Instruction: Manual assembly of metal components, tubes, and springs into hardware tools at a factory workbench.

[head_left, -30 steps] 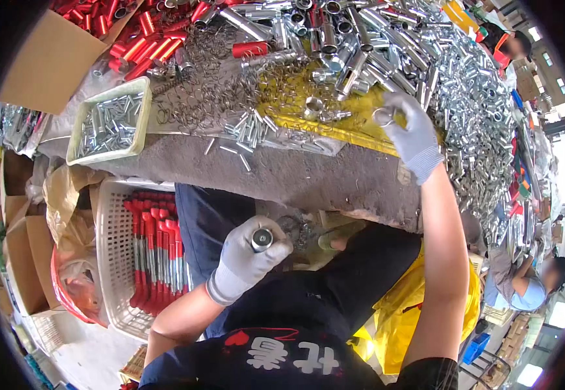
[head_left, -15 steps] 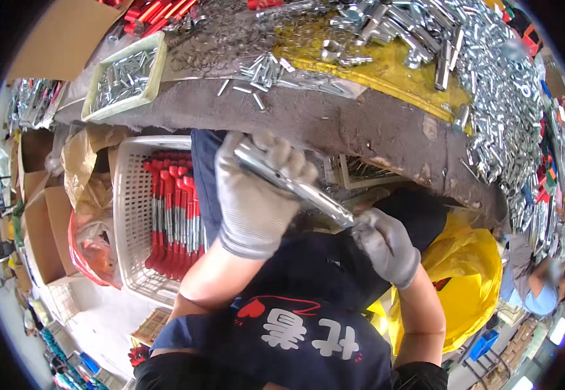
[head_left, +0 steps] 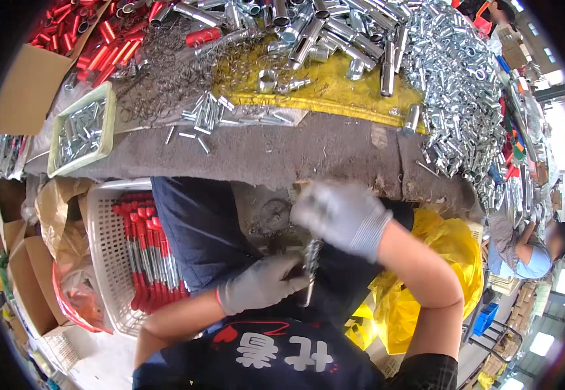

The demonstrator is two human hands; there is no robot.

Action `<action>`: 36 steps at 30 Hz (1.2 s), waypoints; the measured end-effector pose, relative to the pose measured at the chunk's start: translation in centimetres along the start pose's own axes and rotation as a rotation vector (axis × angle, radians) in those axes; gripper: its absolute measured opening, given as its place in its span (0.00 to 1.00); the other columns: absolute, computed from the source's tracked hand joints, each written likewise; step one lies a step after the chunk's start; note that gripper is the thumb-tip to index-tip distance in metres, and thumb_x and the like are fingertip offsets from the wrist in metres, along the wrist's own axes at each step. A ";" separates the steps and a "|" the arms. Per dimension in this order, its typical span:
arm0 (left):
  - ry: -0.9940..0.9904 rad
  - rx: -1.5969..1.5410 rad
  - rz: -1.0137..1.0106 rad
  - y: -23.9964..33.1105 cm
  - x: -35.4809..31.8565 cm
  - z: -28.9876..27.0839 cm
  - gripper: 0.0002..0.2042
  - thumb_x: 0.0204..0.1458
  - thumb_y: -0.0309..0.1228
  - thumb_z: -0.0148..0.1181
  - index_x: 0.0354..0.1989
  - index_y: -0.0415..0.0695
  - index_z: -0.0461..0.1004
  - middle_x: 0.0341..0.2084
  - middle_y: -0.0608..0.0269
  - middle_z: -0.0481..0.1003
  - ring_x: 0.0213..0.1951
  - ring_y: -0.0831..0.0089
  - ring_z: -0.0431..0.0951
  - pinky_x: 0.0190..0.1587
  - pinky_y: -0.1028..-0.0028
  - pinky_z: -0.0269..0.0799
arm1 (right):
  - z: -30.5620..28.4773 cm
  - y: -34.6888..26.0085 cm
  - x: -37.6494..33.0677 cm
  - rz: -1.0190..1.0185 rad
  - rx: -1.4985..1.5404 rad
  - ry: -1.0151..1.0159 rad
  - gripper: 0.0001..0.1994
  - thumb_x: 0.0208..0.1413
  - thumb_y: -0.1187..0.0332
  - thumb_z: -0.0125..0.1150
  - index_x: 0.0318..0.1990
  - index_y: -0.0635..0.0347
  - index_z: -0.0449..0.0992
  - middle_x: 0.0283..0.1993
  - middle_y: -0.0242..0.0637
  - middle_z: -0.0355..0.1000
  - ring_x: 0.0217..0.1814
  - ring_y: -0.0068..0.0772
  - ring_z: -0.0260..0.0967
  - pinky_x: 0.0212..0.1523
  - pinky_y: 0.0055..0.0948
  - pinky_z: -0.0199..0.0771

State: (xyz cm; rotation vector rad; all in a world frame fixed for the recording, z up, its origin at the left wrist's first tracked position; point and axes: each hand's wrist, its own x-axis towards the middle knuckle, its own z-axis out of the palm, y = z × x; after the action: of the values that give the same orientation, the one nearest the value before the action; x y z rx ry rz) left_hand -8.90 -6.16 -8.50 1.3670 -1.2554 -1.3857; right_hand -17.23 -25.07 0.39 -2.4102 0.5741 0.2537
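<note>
In front of my lap, my left hand [head_left: 263, 284], in a grey-white knit glove, pinches a shiny silver metal tube [head_left: 309, 273] between thumb and fingers. The tube stands nearly upright, and part of it is blurred. Just above its upper end is my right hand [head_left: 341, 218], gloved too, with its fingers smeared by motion. Whether that hand holds anything cannot be made out. Beyond both hands, short metal pins [head_left: 207, 117] lie at the front of the cloth-covered bench [head_left: 250, 153].
A white plastic basket [head_left: 105, 260] at left holds several red-and-silver tools [head_left: 149, 250]. On the bench are a pin tray [head_left: 108, 127], thin wire rings [head_left: 149, 94], chrome tubes [head_left: 344, 39] and heaped small metal parts [head_left: 458, 84]. A yellow bag [head_left: 445, 266] lies at right; another person [head_left: 536, 250] sits beyond.
The tube has gone from slanting across both hands to nearly upright in my left hand, which has come lower. My right hand has risen above it. The view has shifted.
</note>
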 end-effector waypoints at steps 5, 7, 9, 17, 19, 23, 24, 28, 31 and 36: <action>0.031 -0.586 -0.262 -3.2 -1.9 -0.8 0.15 0.59 0.28 0.53 0.52 0.36 0.67 0.40 0.62 0.75 0.44 0.77 0.73 0.50 0.77 0.67 | -11.1 10.9 7.9 0.511 -0.259 0.857 0.23 0.54 0.51 0.54 0.49 0.60 0.72 0.44 0.50 0.75 0.45 0.45 0.74 0.50 0.40 0.71; 0.070 -0.631 -0.287 -3.6 -2.0 -1.6 0.16 0.60 0.28 0.52 0.54 0.35 0.66 0.40 0.62 0.74 0.45 0.77 0.72 0.50 0.78 0.66 | -12.2 12.2 9.8 0.685 -0.333 0.731 0.26 0.50 0.52 0.58 0.52 0.59 0.69 0.47 0.51 0.74 0.49 0.45 0.73 0.52 0.38 0.70; 0.062 -0.611 -0.305 -3.8 -2.2 -2.3 0.17 0.60 0.28 0.52 0.55 0.35 0.65 0.40 0.62 0.74 0.44 0.77 0.72 0.50 0.78 0.66 | -12.3 12.9 10.8 0.632 -0.311 0.662 0.25 0.48 0.54 0.60 0.51 0.60 0.69 0.43 0.51 0.75 0.47 0.45 0.74 0.51 0.37 0.71; -0.019 -0.679 -0.335 -4.3 -3.4 -1.2 0.18 0.59 0.30 0.53 0.55 0.33 0.65 0.44 0.59 0.74 0.48 0.74 0.73 0.53 0.75 0.67 | -7.4 10.4 1.6 -0.169 1.229 0.636 0.15 0.63 0.58 0.48 0.48 0.59 0.67 0.32 0.35 0.68 0.31 0.25 0.67 0.30 0.27 0.70; -0.006 -0.677 -0.273 -4.6 -3.7 -0.5 0.18 0.59 0.31 0.53 0.54 0.34 0.65 0.44 0.59 0.75 0.48 0.74 0.73 0.53 0.75 0.67 | -5.2 7.1 0.0 -0.322 1.441 0.565 0.18 0.65 0.57 0.45 0.52 0.61 0.66 0.34 0.37 0.69 0.34 0.30 0.68 0.37 0.34 0.70; -0.055 -0.785 -0.262 -4.1 -3.1 0.2 0.17 0.59 0.28 0.53 0.54 0.33 0.65 0.46 0.58 0.74 0.49 0.72 0.73 0.55 0.73 0.67 | -1.5 1.4 -4.2 -0.229 1.404 0.562 0.21 0.64 0.62 0.46 0.59 0.66 0.58 0.59 0.57 0.63 0.60 0.54 0.64 0.61 0.52 0.62; -0.071 -0.794 -0.264 -4.2 -3.0 0.4 0.17 0.59 0.28 0.53 0.54 0.33 0.65 0.46 0.58 0.73 0.49 0.72 0.73 0.55 0.73 0.67 | -0.1 1.4 -4.6 -0.205 1.444 0.458 0.22 0.64 0.63 0.46 0.60 0.67 0.55 0.59 0.60 0.61 0.62 0.58 0.61 0.62 0.52 0.61; -0.087 -0.727 -0.256 -4.0 -3.0 0.9 0.17 0.58 0.27 0.53 0.54 0.34 0.65 0.47 0.58 0.73 0.50 0.72 0.73 0.55 0.74 0.67 | 5.4 0.5 -4.0 0.041 1.402 0.258 0.20 0.65 0.61 0.45 0.59 0.62 0.55 0.59 0.60 0.62 0.59 0.54 0.65 0.55 0.50 0.70; -0.085 -0.681 -0.258 -3.6 -3.7 1.1 0.17 0.58 0.28 0.53 0.55 0.35 0.66 0.46 0.59 0.74 0.50 0.74 0.72 0.54 0.75 0.66 | 8.6 0.7 -3.6 0.040 1.455 0.181 0.18 0.65 0.64 0.45 0.57 0.63 0.54 0.56 0.54 0.65 0.58 0.49 0.67 0.55 0.43 0.70; -0.206 -0.340 -0.228 -5.4 -4.4 1.4 0.20 0.60 0.39 0.53 0.55 0.36 0.68 0.47 0.62 0.74 0.48 0.77 0.71 0.54 0.75 0.65 | 10.0 1.2 -5.1 0.089 1.380 0.085 0.18 0.65 0.68 0.45 0.59 0.58 0.53 0.54 0.47 0.67 0.56 0.43 0.68 0.52 0.35 0.73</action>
State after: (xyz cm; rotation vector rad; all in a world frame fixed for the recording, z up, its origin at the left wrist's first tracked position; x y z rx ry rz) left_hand -9.39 -0.71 -13.08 1.1782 -0.9526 -1.8422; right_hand -22.69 -17.87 -6.38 -1.0593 0.5959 -0.1864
